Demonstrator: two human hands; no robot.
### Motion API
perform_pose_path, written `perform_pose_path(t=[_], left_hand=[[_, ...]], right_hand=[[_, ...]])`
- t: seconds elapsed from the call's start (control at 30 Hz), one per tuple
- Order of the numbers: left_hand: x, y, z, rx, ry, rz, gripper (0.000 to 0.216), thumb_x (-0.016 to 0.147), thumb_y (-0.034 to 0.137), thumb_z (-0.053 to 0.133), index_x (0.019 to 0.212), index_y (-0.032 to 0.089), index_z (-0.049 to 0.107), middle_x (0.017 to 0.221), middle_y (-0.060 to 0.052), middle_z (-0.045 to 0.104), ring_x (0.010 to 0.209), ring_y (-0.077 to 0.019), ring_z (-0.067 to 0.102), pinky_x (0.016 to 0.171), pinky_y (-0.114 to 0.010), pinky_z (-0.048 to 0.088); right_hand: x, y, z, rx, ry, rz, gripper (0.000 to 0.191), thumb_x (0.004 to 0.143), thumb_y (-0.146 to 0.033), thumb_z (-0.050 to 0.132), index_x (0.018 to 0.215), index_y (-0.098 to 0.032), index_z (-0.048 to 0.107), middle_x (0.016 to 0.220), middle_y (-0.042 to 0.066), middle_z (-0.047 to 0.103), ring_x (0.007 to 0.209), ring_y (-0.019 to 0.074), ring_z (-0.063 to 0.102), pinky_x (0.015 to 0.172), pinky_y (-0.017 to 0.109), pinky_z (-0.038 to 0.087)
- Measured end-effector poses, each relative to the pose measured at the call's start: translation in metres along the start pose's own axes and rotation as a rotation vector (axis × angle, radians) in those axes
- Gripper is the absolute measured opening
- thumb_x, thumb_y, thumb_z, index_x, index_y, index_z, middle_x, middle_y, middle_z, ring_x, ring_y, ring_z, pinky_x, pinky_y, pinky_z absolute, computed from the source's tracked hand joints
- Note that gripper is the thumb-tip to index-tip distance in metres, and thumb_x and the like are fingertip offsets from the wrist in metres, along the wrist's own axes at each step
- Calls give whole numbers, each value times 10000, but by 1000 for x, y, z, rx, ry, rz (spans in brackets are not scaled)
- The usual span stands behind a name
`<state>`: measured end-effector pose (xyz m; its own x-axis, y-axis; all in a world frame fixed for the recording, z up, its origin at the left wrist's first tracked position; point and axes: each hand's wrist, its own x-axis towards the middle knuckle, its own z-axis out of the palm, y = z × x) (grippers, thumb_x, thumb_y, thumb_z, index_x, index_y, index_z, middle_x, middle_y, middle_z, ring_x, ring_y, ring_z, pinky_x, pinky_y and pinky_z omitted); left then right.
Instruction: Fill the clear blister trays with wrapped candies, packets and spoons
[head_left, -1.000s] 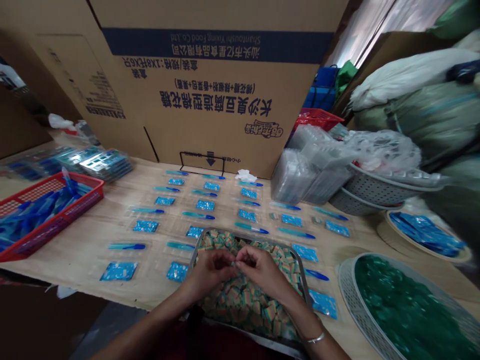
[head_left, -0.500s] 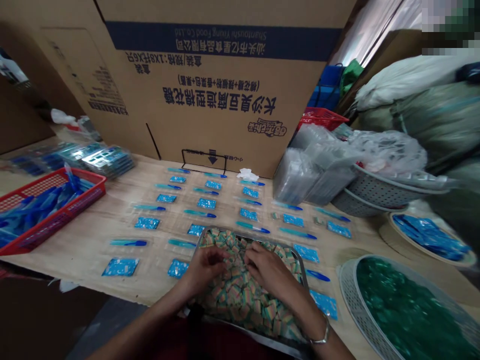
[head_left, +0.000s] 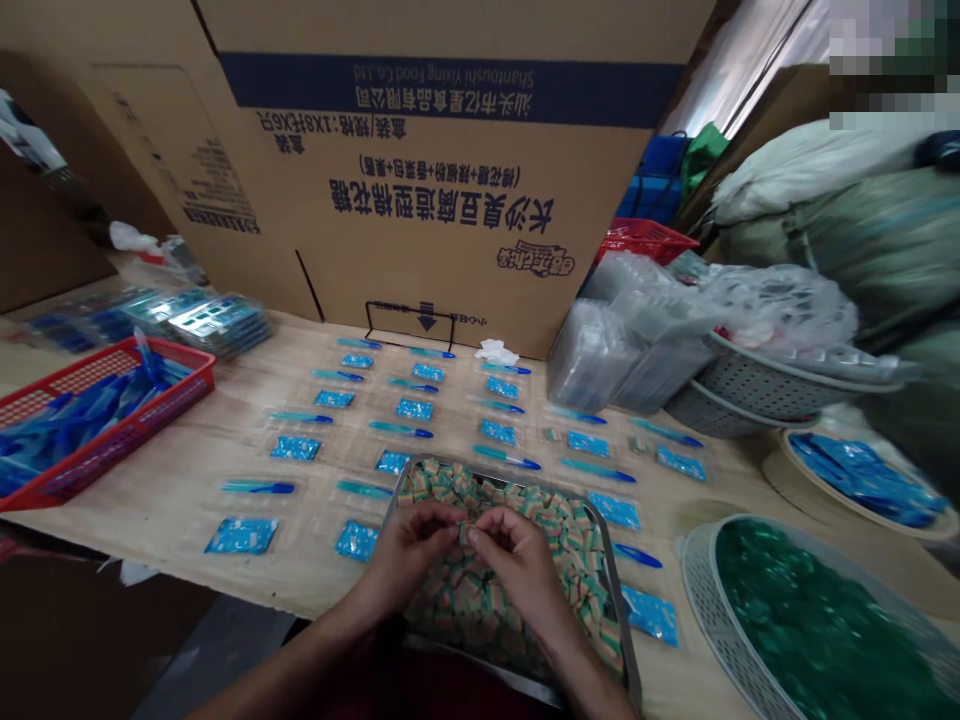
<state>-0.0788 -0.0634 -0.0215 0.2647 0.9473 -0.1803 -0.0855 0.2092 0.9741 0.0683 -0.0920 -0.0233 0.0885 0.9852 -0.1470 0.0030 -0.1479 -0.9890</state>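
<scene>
A metal tray (head_left: 616,585) full of small rainbow-striped wrapped candies (head_left: 559,515) sits at the table's near edge. Over it my left hand (head_left: 409,555) and my right hand (head_left: 510,560) meet, fingers pinched together on one small striped candy (head_left: 465,532) between them. Beyond the tray, rows of clear packs lie on the wooden table (head_left: 172,500), each with a blue sachet (head_left: 240,535) and a blue-tipped stick (head_left: 259,487).
A red basket (head_left: 142,415) of blue sticks stands at left. A large cardboard box (head_left: 450,180) walls the back. At right are stacked clear trays (head_left: 600,355), white baskets (head_left: 757,390), a round basket of green pieces (head_left: 810,610) and a plate of blue sachets (head_left: 862,475).
Half a second ago both hands were down in the candies, apart. Now they have lifted and come together, pinching one candy between them.
</scene>
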Motion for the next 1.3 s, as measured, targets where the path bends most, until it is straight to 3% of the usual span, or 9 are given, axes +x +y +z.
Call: perform_pose_path(t=[0.23, 0.37, 0.5, 0.6, 0.7, 0.8, 0.87, 1.1, 1.3], left_hand=[[-3, -1, 0, -36, -73, -37, 257, 608, 326, 770, 789, 152, 715, 744, -26, 707, 699, -156, 626, 666, -250, 487], [1, -2, -2, -43, 21, -34, 236, 558, 289, 786, 726, 151, 695, 620, 10, 666, 581, -124, 586, 579, -223, 459], [6, -5, -6, -5, 58, -21, 217, 544, 259, 776, 711, 150, 690, 614, 15, 656, 566, -114, 564, 562, -216, 439], [6, -5, -7, 15, 60, -15, 212, 544, 263, 768, 705, 148, 691, 618, 7, 657, 574, -123, 569, 565, -225, 440], [2, -2, -4, 5, 67, -4, 199, 558, 275, 766, 692, 149, 688, 609, 5, 654, 576, -125, 572, 565, -223, 443], [-2, 1, 2, -44, 63, 12, 212, 574, 297, 767, 709, 154, 687, 613, 4, 659, 577, -127, 582, 574, -226, 459], [-5, 1, 6, -64, 79, 39, 212, 581, 301, 770, 715, 158, 689, 646, -2, 675, 610, -134, 601, 597, -227, 474], [-10, -6, 5, -40, 52, 94, 217, 638, 323, 753, 776, 162, 701, 746, -29, 715, 703, -157, 647, 669, -242, 510], [-5, -10, 2, -42, 88, 57, 247, 589, 320, 782, 739, 153, 678, 669, -9, 682, 623, -140, 621, 608, -235, 496]], right_hand=[[0, 6, -2, -147, -5, -101, 189, 759, -364, 570, 686, -190, 559, 610, -10, 547, 565, 138, 499, 538, 240, 398], [0, -4, -17, -615, -62, -257, 138, 830, -213, 487, 780, -195, 614, 749, 27, 598, 712, 177, 573, 644, 268, 418], [-3, -7, -21, -984, -177, -331, 141, 781, -83, 512, 782, -194, 600, 850, 43, 570, 763, 180, 562, 669, 273, 404], [-3, -6, -21, -916, -226, -355, 156, 751, -46, 504, 724, -193, 549, 814, 22, 545, 733, 160, 527, 652, 260, 390], [-2, -5, -20, -552, -209, -264, 73, 795, -156, 518, 737, -199, 528, 701, -12, 516, 651, 141, 502, 587, 237, 385], [-5, -3, -14, -167, -93, -170, 123, 806, -316, 555, 824, -195, 543, 681, -21, 525, 621, 135, 504, 557, 228, 402], [-7, -1, -7, -98, 5, -167, 162, 792, -348, 574, 792, -187, 555, 665, -20, 530, 610, 130, 497, 556, 227, 403], [-12, 0, 7, -247, 125, -223, 173, 788, -314, 553, 669, -188, 546, 589, -24, 534, 552, 123, 500, 531, 224, 396], [-20, -9, -9, -694, -104, -254, 106, 811, -196, 505, 736, -197, 579, 729, 17, 600, 701, 169, 574, 626, 257, 410]])
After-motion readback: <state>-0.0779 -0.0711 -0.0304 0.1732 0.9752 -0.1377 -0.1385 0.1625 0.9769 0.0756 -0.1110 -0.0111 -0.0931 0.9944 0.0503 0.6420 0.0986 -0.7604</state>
